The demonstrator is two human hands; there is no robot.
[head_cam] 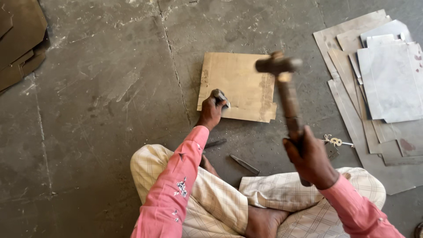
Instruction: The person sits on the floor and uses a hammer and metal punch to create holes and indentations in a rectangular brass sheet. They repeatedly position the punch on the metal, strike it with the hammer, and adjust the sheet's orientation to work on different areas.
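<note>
I sit cross-legged on a concrete floor. My left hand (210, 112) grips a short metal chisel (219, 95) whose tip rests on the near left part of a tan metal sheet (240, 79) lying flat on the floor. My right hand (309, 156) holds the wooden handle of a hammer (285, 88), raised in the air above the sheet's right side, its dark metal head up and blurred.
A stack of grey and tan metal sheets (379, 88) lies at the right. Darker sheets (20, 39) sit at the top left. Two loose chisels (244, 164) lie by my knees. A small key (335, 141) lies near the right stack.
</note>
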